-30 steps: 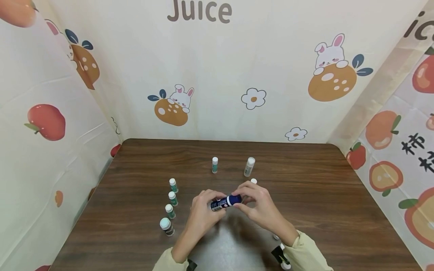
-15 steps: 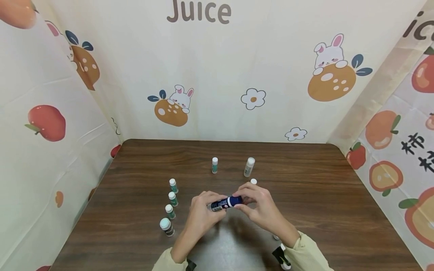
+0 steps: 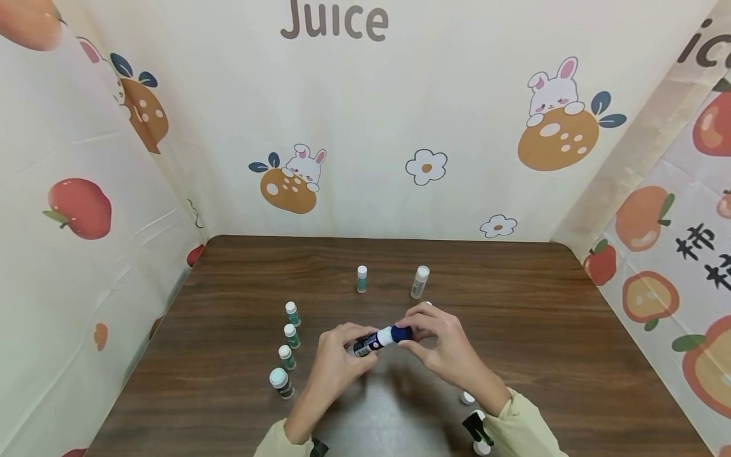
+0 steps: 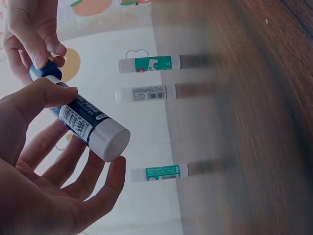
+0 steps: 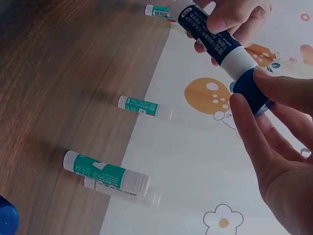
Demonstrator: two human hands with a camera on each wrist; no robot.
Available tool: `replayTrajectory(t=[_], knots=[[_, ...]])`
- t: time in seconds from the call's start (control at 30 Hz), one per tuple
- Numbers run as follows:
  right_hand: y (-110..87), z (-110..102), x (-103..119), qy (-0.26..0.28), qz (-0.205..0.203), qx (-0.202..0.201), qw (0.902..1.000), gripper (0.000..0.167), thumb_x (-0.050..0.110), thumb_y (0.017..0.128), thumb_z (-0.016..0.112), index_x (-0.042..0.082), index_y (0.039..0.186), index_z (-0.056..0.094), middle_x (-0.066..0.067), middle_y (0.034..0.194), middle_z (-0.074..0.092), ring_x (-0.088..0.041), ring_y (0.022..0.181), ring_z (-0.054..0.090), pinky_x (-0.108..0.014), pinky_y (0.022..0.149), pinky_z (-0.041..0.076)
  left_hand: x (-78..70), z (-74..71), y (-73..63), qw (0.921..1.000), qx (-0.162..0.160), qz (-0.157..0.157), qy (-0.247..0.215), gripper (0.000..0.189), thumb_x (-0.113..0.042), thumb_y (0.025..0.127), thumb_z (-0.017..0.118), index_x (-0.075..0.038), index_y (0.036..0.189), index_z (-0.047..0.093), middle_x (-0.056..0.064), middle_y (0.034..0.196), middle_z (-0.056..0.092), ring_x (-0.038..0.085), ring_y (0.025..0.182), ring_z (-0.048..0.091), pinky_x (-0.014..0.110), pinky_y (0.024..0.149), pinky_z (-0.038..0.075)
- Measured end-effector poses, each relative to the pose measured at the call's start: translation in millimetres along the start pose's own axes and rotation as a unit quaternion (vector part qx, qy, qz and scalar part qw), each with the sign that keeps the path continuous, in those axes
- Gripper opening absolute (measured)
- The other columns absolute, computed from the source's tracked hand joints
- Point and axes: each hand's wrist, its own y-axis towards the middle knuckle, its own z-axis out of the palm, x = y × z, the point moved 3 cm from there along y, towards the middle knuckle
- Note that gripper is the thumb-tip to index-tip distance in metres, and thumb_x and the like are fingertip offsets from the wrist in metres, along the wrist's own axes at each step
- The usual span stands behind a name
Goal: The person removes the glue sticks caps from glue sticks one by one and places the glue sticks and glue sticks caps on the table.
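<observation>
A dark blue glue stick [image 3: 368, 344] is held over the middle of the table, tilted, its cap end to the right. My left hand [image 3: 339, 357] grips its barrel; the left wrist view shows the thumb on the barrel [image 4: 80, 117] beside the barcode. With thumb and fingers, my right hand [image 3: 442, 343] pinches the blue cap [image 5: 252, 92]. Between cap and dark label a broad white section [image 5: 238, 62] is bare. Behind the right hand, the top of a white-capped stick [image 3: 429, 304] is mostly hidden.
Green-labelled glue sticks [image 3: 291, 335] stand in a row on the left, with a thicker jar-like one [image 3: 281, 383] nearest. A green stick [image 3: 362, 279] and a white one [image 3: 419, 282] stand at the back. White-topped items [image 3: 467, 398] sit near the right forearm. Printed curtains surround the table [image 3: 514, 304].
The right hand has moved slightly right with the blue cap, and the white section between cap and label has grown longer. The left hand keeps its grip on the barrel.
</observation>
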Motion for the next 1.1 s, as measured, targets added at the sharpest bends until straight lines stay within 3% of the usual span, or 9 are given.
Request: replayTrajectory(t=[0.27, 0.4, 0.63, 0.87, 1.1], knots=[[-0.2, -3.7, 3.8, -0.007, 0.0, -0.006, 1.0, 0.033, -0.019, 0.061, 0.077, -0.003, 0.089, 0.068, -0.012, 0.087, 0.059, -0.022, 0.062, 0.063, -0.033, 0.054, 0.056, 3.0, 0.9, 0.5, 0.9993, -0.005, -0.027, -0.023, 0.031, -0.005, 0.067, 0.079, -0.019, 0.094, 0.074, -0.007, 0.084, 0.065, 0.011, 0.075, 0.059, 0.035, 0.062, 0.052], [-1.9, -4.9, 4.3, -0.013, -0.006, -0.008, 0.9999, 0.034, -0.02, 0.06, 0.077, -0.003, 0.088, 0.068, -0.012, 0.086, 0.058, -0.02, 0.059, 0.062, -0.033, 0.053, 0.055, 6.3, 1.0, 0.4, 0.9985, -0.009, -0.046, -0.027, 0.03, -0.006, 0.067, 0.078, -0.019, 0.094, 0.073, -0.007, 0.083, 0.066, 0.012, 0.075, 0.059, 0.029, 0.06, 0.05], [-18.4, -0.7, -33.1, -0.025, -0.001, -0.012, 0.9996, 0.037, -0.012, 0.062, 0.081, 0.004, 0.093, 0.071, -0.005, 0.092, 0.057, -0.012, 0.064, 0.062, -0.026, 0.055, 0.054, 11.8, -1.1, 2.4, 0.9961, -0.019, -0.079, -0.033, 0.028, -0.008, 0.069, 0.077, -0.018, 0.095, 0.071, -0.004, 0.086, 0.067, 0.015, 0.077, 0.057, 0.024, 0.06, 0.046], [-22.0, -4.4, -35.0, -0.037, 0.016, -0.008, 0.9992, 0.036, -0.011, 0.063, 0.081, 0.008, 0.093, 0.072, 0.0, 0.093, 0.056, -0.008, 0.066, 0.061, -0.022, 0.056, 0.053, 15.2, -3.3, 5.4, 0.994, -0.029, -0.097, -0.04, 0.028, -0.009, 0.07, 0.077, -0.017, 0.096, 0.071, -0.002, 0.089, 0.068, 0.014, 0.082, 0.059, 0.033, 0.069, 0.052], [-24.4, -8.5, -36.4, -0.05, 0.0, -0.016, 0.9986, 0.04, -0.012, 0.061, 0.081, 0.01, 0.094, 0.072, -0.001, 0.095, 0.057, -0.008, 0.063, 0.056, -0.019, 0.054, 0.051, 17.0, -5.0, 8.6, 0.9923, -0.044, -0.101, -0.056, 0.027, -0.008, 0.071, 0.075, -0.015, 0.097, 0.07, 0.0, 0.091, 0.068, 0.016, 0.087, 0.061, 0.041, 0.077, 0.055]])
